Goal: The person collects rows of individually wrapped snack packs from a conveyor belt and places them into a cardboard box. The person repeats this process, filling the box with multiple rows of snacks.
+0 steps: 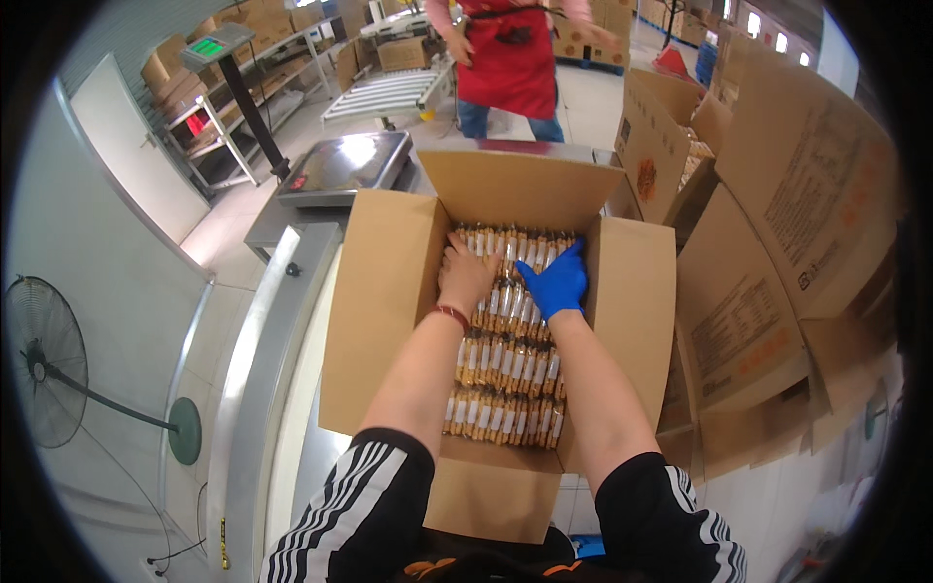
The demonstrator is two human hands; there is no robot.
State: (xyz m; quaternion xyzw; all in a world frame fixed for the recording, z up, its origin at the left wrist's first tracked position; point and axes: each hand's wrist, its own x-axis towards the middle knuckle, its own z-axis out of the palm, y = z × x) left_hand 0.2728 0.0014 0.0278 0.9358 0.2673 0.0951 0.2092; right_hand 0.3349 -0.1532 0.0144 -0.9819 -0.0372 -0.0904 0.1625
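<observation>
An open cardboard carton [510,455] stands before me with its flaps folded out. Inside lie several rows of small clear-wrapped packets [506,364] of golden-brown food sticks, each with a pale strip. My bare left hand [466,273] touches the left end of the farthest row, its fingers spread by the carton wall. At that row's right end is my right hand [560,280] in a blue glove, thumb spread inward over the packets. Parts of the farthest two rows are hidden under my hands and forearms.
A platform scale [350,167] with a lit display [209,47] stands beyond the carton at left. More cartons [656,146] line the right side. Across from me is a person in a red apron [506,62], near a roller conveyor [386,95]. A fan [44,364] stands left.
</observation>
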